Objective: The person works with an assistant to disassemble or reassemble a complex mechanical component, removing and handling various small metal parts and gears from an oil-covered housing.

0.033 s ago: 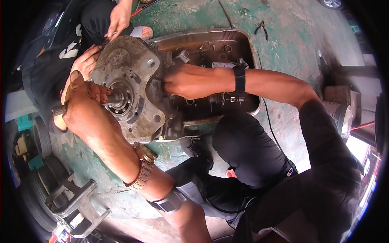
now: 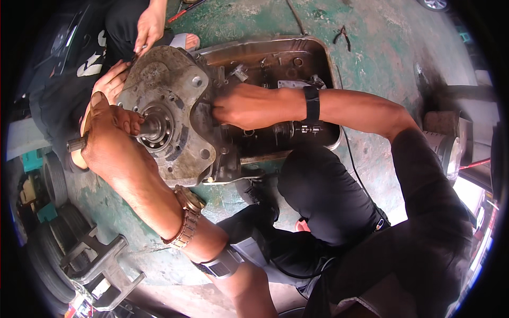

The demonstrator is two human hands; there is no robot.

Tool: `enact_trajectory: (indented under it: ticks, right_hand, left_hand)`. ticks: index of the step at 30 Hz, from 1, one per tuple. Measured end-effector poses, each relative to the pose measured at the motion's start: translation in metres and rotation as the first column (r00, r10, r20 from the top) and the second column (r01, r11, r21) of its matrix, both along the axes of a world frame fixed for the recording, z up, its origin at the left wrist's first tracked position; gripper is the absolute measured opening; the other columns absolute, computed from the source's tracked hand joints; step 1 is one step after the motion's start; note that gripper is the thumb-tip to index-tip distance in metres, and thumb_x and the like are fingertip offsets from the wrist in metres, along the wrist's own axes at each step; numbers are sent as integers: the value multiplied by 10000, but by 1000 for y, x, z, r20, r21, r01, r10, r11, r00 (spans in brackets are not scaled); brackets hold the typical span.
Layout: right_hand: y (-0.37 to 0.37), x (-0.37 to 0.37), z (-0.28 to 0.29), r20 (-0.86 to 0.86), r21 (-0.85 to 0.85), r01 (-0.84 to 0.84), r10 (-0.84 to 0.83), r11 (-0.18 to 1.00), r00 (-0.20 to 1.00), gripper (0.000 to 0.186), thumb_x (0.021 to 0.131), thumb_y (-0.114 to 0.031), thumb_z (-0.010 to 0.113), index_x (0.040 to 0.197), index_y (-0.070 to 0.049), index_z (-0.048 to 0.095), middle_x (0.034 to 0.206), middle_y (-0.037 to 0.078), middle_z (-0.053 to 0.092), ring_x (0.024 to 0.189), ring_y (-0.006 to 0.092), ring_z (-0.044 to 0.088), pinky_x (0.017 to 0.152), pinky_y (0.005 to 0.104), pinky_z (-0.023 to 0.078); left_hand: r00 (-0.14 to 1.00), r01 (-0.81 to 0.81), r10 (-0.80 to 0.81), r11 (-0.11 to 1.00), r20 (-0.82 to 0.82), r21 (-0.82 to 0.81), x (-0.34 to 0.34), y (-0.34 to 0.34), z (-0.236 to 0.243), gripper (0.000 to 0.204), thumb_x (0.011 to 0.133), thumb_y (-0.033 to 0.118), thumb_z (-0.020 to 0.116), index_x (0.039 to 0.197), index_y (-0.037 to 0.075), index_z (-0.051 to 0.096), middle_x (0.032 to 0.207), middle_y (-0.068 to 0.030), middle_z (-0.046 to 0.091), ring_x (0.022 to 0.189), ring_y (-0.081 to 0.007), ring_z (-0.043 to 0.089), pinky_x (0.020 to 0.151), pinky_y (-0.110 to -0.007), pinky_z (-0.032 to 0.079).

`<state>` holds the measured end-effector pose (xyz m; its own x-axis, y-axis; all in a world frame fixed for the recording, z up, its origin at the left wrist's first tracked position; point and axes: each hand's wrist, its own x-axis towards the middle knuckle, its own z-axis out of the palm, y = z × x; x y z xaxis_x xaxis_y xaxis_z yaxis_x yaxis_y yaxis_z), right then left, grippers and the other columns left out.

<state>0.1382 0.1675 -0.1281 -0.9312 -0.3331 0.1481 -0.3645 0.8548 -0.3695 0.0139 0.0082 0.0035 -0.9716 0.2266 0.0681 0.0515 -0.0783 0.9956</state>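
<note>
My left hand [image 2: 114, 132] is closed around a splined metal shaft [image 2: 77, 144], whose toothed end sticks out past the palm. That shaft runs into a ball bearing [image 2: 158, 127] in the face of a greasy, flat metal housing [image 2: 185, 114]. My right hand [image 2: 249, 107] reaches over the tray to the back side of the housing, its fingers curled; what they grip is hidden. At the housing's upper left edge, another person's hand [image 2: 151, 29] pinches a small thin metal piece, while their other hand [image 2: 110, 84] rests against the rim.
An oily metal tray [image 2: 313, 47] under the housing holds several loose parts, among them a bright cylindrical piece [image 2: 310, 129]. Pliers [image 2: 343, 38] lie on the green floor. A black cable [image 2: 352, 159] passes right of the tray. Tyres [image 2: 50, 254] and a metal bracket [image 2: 103, 270] stand lower left.
The other person's upper hand has shifted slightly up and left. My own two hands stay practically where they were.
</note>
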Motion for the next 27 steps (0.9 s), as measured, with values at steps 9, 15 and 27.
enact_trajectory:
  ticks: [9,15,27]
  right_hand:
    - [-3,2,-4,-81,-104,78,-87,991,993,103,832,-102,589,851,-8,552,771,145,602,626,360,651,511,448,515]
    - [1,6,-2,-67,-41,-5,2,999,998,113,835,-109,591,863,-8,549,786,146,598,627,357,652,521,444,522]
    - [1,11,-8,-98,-63,80,-86,995,991,165,860,-174,625,871,-29,548,839,124,560,653,320,633,528,423,517]
  left_hand:
    - [999,18,-15,997,-32,77,1,3,1,256,979,172,564,754,61,516,555,18,380,496,-94,356,513,-266,346]
    - [997,-55,58,996,-41,74,12,5,3,271,975,158,568,731,65,496,556,12,378,498,-97,357,516,-272,348]
    - [999,-23,21,998,31,55,4,-1,5,268,963,151,578,721,62,507,561,5,400,520,-100,370,532,-265,342]
